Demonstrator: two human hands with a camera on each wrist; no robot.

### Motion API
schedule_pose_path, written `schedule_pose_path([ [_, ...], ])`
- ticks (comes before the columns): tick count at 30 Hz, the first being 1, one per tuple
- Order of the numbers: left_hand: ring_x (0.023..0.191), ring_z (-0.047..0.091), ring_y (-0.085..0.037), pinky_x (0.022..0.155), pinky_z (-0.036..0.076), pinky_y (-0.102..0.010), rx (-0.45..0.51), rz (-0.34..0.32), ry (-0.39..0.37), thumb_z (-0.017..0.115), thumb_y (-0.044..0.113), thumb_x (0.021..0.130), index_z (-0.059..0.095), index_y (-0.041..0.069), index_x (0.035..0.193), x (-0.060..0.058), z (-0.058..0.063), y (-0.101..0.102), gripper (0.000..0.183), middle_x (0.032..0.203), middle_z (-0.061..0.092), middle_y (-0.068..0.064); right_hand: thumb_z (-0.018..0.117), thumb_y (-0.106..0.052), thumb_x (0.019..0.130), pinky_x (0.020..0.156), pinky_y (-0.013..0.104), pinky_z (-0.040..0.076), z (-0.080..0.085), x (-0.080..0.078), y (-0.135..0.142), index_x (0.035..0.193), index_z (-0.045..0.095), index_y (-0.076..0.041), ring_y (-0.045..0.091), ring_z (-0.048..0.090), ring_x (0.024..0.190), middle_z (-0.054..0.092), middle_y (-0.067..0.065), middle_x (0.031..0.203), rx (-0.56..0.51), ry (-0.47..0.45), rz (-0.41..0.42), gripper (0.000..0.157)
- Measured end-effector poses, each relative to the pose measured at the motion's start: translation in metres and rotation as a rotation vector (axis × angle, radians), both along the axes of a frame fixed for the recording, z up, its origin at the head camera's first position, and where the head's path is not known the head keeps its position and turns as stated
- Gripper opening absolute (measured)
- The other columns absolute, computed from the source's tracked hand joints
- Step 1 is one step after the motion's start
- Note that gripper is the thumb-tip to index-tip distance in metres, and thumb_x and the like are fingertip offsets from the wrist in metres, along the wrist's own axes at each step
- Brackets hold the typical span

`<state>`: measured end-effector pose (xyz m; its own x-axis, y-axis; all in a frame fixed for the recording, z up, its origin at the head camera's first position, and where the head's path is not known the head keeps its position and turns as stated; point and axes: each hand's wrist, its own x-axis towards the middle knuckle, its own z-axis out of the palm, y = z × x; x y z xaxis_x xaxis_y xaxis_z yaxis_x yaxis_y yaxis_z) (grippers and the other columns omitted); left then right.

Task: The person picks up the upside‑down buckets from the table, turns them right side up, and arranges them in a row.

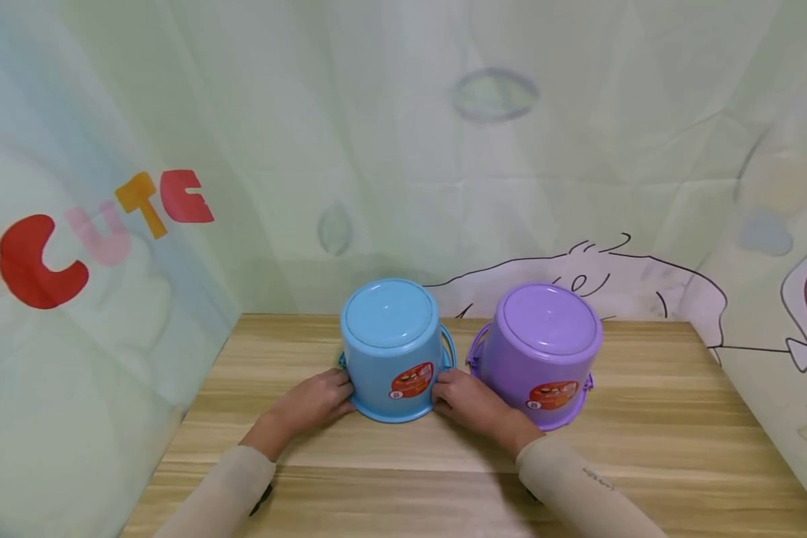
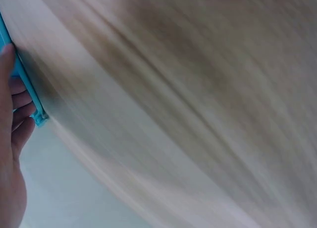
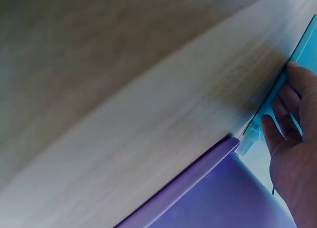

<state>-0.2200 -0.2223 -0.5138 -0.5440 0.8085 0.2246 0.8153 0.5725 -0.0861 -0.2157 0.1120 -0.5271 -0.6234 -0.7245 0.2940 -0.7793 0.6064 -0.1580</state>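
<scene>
Two bare hands, the left hand [image 1: 314,403] and right hand [image 1: 469,403], pinch opposite sides of the upside-down light-blue bucket [image 1: 388,353] at its lower rim [image 1: 393,418], toward the back of the wood-grain tabletop [image 1: 390,486]; an upside-down purple bucket [image 1: 545,353] stands just right.

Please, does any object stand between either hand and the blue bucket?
Nothing visible stands in the way: the left hand and the right hand already touch the blue bucket, low on opposite sides. The purple bucket stands to its right, but not between.
</scene>
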Motion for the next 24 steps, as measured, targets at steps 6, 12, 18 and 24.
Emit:
schedule_pose_path([
  [6, 0.079, 0.053, -0.011, 0.072, 0.054, -0.028, 0.009, 0.015, -0.041, 0.077, 0.031, 0.092, 0.069, 0.01, 0.089, 0.005, 0.002, 0.004, 0.022, 0.087, 0.062, 0.001, 0.081, -0.017, 0.088, 0.08, 0.026, 0.056, 0.0, 0.003, 0.004, 0.086, 0.075, -0.019, 0.011, 0.063, 0.088, 0.065, -0.006, 0.092, 0.015, -0.017, -0.016, 0.007],
  [12, 0.083, 0.057, -0.014, 0.075, 0.055, -0.031, 0.011, 0.031, -0.039, 0.077, 0.03, 0.09, 0.07, 0.009, 0.09, 0.01, 0.003, 0.006, 0.021, 0.089, 0.064, 0.0, 0.085, -0.019, 0.085, 0.077, 0.026, 0.055, 0.0, 0.004, 0.008, 0.083, 0.075, -0.019, 0.009, 0.062, 0.084, 0.064, -0.007, 0.088, -0.015, -0.022, -0.008, 0.01],
  [18, 0.092, 0.061, -0.018, 0.083, 0.058, -0.035, 0.041, 0.071, -0.024, 0.081, 0.026, 0.087, 0.072, 0.007, 0.095, 0.017, 0.004, 0.005, 0.023, 0.097, 0.067, -0.003, 0.09, -0.023, 0.08, 0.076, 0.027, 0.053, 0.002, 0.007, 0.008, 0.081, 0.073, -0.019, 0.009, 0.058, 0.081, 0.062, -0.008, 0.085, -0.04, 0.004, -0.006, 0.017],
  [24, 0.094, 0.059, -0.017, 0.083, 0.058, -0.034, 0.134, 0.13, -0.047, 0.082, 0.016, 0.085, 0.072, 0.008, 0.096, 0.024, 0.005, 0.004, 0.017, 0.099, 0.067, -0.002, 0.088, -0.023, 0.083, 0.076, 0.026, 0.053, 0.006, 0.011, 0.007, 0.083, 0.069, -0.019, 0.01, 0.057, 0.086, 0.06, -0.008, 0.089, -0.064, 0.003, -0.006, 0.019],
])
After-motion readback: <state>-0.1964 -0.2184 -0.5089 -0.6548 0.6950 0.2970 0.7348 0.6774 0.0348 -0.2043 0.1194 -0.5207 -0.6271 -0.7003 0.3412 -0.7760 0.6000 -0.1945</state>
